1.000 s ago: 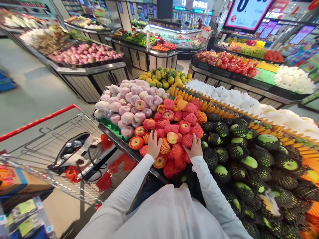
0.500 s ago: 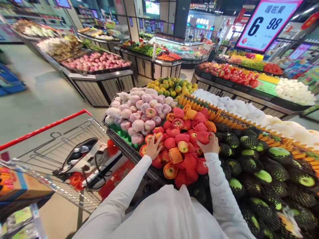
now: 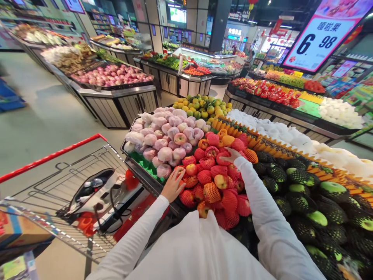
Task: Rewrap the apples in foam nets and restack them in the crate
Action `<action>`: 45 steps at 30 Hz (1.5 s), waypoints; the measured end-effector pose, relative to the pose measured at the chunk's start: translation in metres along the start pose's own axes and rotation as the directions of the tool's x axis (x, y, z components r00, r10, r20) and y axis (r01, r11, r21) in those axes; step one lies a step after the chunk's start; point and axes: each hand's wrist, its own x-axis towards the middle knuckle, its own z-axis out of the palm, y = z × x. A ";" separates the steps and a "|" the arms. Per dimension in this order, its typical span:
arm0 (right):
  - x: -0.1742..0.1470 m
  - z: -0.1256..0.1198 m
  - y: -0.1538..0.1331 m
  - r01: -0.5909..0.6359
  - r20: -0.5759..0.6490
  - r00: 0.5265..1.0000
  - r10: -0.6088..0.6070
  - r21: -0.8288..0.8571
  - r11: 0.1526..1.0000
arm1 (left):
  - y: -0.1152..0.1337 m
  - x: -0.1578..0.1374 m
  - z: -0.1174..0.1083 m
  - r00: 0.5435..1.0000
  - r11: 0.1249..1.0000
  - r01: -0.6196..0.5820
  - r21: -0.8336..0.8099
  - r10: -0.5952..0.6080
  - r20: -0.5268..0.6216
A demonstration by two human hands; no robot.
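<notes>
In the head view, a heap of apples (image 3: 219, 171) in red and orange foam nets lies in front of me, some with bare red-yellow skin showing. My left hand (image 3: 174, 186) rests at the heap's left edge, its fingers stretched out and touching an apple there. Farther back on the heap's right side, my right hand (image 3: 234, 155) lies with extended fingers against a red-netted apple (image 3: 222, 158). Its palm side is hidden. Both forearms are in white sleeves.
Wrapped pinkish fruit (image 3: 165, 154) lies left of the heap, green-yellow citrus (image 3: 204, 109) behind it, and dark-netted green melons (image 3: 319, 218) to the right. At left stands a shopping cart (image 3: 62, 157) with a bag (image 3: 90, 190) in it. A price sign (image 3: 317, 42) hangs at upper right.
My right hand has let go of the red-netted apple it held on the right and moved left and back to another. My left hand shifted slightly toward me; the view tilted a little.
</notes>
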 end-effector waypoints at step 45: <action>-0.269 0.173 -0.242 0.570 0.034 0.690 -0.723 0.590 0.572 | -0.229 -0.324 0.097 0.036 0.328 0.848 0.417 -0.820 0.572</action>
